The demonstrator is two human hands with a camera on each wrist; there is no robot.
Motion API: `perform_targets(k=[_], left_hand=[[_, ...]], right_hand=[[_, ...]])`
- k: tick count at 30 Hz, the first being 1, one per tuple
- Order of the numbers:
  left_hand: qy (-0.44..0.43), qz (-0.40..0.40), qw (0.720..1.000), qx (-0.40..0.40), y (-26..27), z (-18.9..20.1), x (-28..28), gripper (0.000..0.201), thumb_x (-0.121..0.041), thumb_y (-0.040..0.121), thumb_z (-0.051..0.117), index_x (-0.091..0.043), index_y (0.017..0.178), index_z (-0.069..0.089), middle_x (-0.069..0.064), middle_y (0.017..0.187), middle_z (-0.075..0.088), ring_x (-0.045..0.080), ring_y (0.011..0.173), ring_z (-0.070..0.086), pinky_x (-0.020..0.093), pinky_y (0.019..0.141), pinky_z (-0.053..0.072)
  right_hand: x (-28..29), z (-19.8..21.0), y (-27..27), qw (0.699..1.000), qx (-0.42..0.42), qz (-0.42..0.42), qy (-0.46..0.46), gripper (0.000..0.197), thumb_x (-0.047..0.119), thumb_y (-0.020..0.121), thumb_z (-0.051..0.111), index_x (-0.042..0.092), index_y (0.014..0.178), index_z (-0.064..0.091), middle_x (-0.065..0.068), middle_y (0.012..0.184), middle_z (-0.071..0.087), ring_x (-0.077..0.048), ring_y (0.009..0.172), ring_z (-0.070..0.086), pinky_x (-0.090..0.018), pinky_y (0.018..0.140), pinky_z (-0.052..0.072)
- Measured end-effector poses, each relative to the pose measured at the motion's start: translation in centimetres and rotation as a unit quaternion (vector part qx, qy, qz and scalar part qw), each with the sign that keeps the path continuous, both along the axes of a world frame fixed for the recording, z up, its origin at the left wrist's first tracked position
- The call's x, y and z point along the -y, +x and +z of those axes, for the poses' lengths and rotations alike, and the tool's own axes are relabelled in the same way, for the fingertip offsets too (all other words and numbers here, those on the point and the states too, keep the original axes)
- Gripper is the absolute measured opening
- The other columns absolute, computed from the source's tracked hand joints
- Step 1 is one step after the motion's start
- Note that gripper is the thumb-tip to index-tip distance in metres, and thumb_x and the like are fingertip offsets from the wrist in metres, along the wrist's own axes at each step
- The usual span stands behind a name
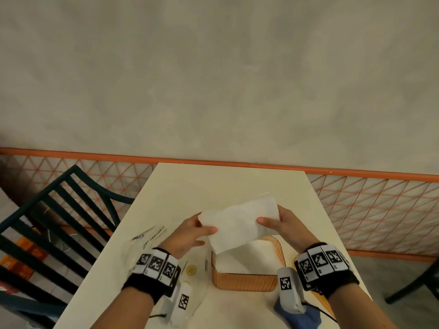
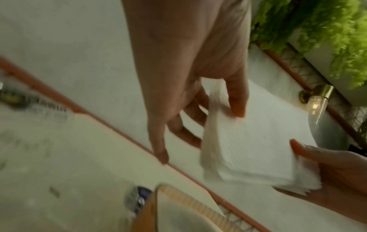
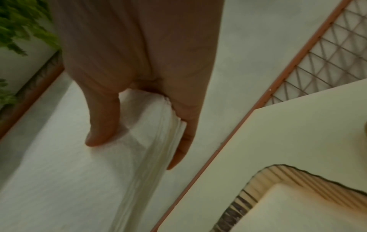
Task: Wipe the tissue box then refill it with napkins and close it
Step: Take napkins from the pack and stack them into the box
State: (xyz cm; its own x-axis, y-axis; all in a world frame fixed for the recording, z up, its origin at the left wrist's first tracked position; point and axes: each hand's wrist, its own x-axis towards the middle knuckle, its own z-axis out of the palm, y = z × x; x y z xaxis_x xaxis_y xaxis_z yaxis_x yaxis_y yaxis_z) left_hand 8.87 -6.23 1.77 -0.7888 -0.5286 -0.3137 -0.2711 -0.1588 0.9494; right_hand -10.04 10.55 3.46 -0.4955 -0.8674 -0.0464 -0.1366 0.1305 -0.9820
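Note:
Both my hands hold a thick white stack of napkins (image 1: pixel 240 224) in the air above the open tissue box (image 1: pixel 244 279), a tan ribbed box with white napkins inside. My left hand (image 1: pixel 190 231) grips the stack's left end, thumb on top and fingers beneath. My right hand (image 1: pixel 282 222) grips the right end the same way. In the left wrist view the napkins (image 2: pixel 248 141) sit between my left hand (image 2: pixel 210 109) and the right hand's thumb. In the right wrist view my right hand (image 3: pixel 139 125) clamps the stack (image 3: pixel 99 172), with the box's corner (image 3: pixel 278 177) below.
A clear plastic wrapper (image 1: pixel 152 233) with print lies on the cream table (image 1: pixel 225 184) left of the box. A blue cloth (image 1: pixel 299 314) lies at the near right. A dark slatted chair (image 1: pixel 47 222) stands to the left. A wall with an orange lattice (image 1: pixel 368 210) closes the far side.

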Motion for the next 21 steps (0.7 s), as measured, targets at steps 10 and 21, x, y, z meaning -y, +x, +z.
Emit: perform_targets(k=[10, 21], left_hand=[[-0.113, 0.042, 0.993, 0.016, -4.2, -6.8, -4.7, 0.033, -0.001, 0.09, 0.05, -0.02, 0.117, 0.048, 0.0, 0.105, 0.061, 0.017, 0.097, 0.058, 0.022, 0.082, 0.046], [-0.191, 0.081, 0.978, 0.032, -4.6, -7.2, -4.2, 0.046, -0.005, 0.092, 0.045, -0.011, 0.137, 0.036, 0.008, 0.125, 0.057, 0.024, 0.115, 0.055, 0.025, 0.095, 0.041]], right_hand=[[-2.2, -7.8, -0.4, 0.991, -0.053, -0.074, 0.099, 0.029, 0.006, 0.078, 0.071, 0.023, 0.098, 0.057, 0.002, 0.095, 0.064, -0.021, 0.094, 0.058, -0.026, 0.078, 0.048], [-1.6, -8.5, -0.8, 0.986, -0.02, -0.109, 0.123, 0.038, 0.003, 0.083, 0.062, 0.021, 0.113, 0.048, -0.003, 0.113, 0.06, -0.024, 0.11, 0.055, -0.036, 0.095, 0.046]])
